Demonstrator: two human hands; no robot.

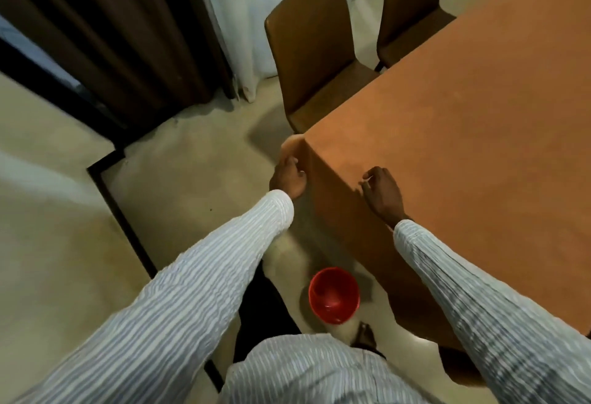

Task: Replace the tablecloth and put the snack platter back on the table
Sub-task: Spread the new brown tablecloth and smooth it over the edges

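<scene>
An orange-brown tablecloth covers the table and hangs down its near side. My left hand is at the table's near corner, its fingers pinching the hanging fold of the cloth there. Resting on the table's edge a little to the right, my right hand has its fingers curled and pressing on the cloth. The snack platter is not in view.
Two brown chairs stand along the table's far side. A red bowl sits on the floor beside the table, near my feet. Dark and white curtains hang at the back left. Pale floor spreads to the left.
</scene>
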